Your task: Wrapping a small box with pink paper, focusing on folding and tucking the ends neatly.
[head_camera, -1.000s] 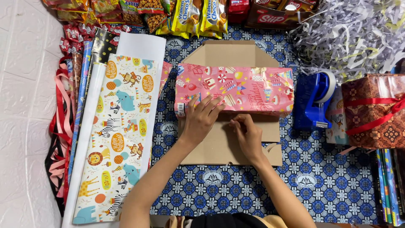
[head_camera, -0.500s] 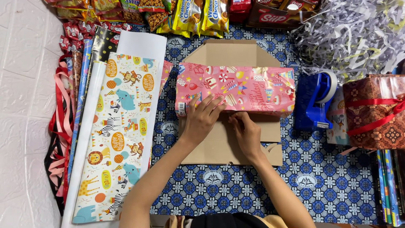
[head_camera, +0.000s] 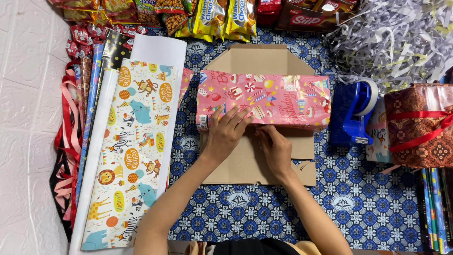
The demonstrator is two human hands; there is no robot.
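A long box in pink party-print wrapping paper [head_camera: 278, 98] lies across a flattened brown cardboard box [head_camera: 257, 59] on a blue patterned cloth. My left hand [head_camera: 225, 131] rests flat with spread fingers on the near left part of the pink wrapping. My right hand [head_camera: 276, 148] sits just below the near edge of the pink paper, fingers curled and pressing at that edge on the cardboard. Whether it pinches anything small is hidden by the fingers.
Rolls of animal-print wrapping paper [head_camera: 134, 141] and ribbons [head_camera: 66, 137] lie at the left. A blue tape dispenser [head_camera: 356, 111] stands to the right, beside a brown wrapped gift with red ribbon [head_camera: 417, 125]. Snack packets [head_camera: 207, 16] and shredded paper [head_camera: 396, 38] line the far side.
My right hand has crept slightly up and left toward the near edge of the pink paper. The left hand and the box have stayed in place.
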